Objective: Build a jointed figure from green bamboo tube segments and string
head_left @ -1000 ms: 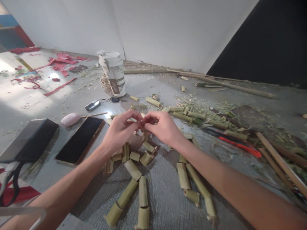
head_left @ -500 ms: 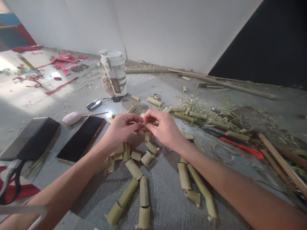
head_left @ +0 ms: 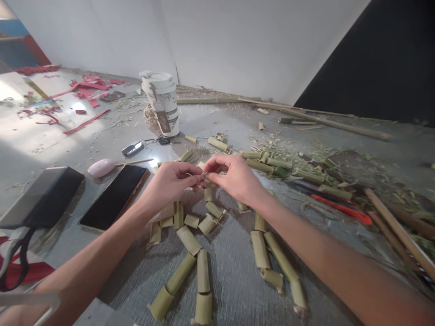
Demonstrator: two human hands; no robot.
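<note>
My left hand [head_left: 179,179] and my right hand [head_left: 234,177] meet fingertip to fingertip above the middle of the tabletop. Both are closed in a pinch on something tiny, which the fingers mostly hide. Just below them, short cut bamboo pieces [head_left: 208,194] lie in a line. Nearer to me, longer bamboo pieces [head_left: 189,241] are laid end to end in a jointed, limb-like shape on the left. A similar row of bamboo pieces [head_left: 260,250] lies under my right forearm, partly covered by it.
A black phone [head_left: 114,197], a dark box [head_left: 42,195] and a pink rounded object [head_left: 102,168] lie at left. Behind stands a white lidded cup [head_left: 162,104]. Bamboo shavings, a red-handled tool [head_left: 341,208] and long sticks [head_left: 397,226] spread over the right side.
My right hand has shifted slightly at the fingertips, its fingers a bit more over the left ones. The bamboo pieces on the table look unmoved.
</note>
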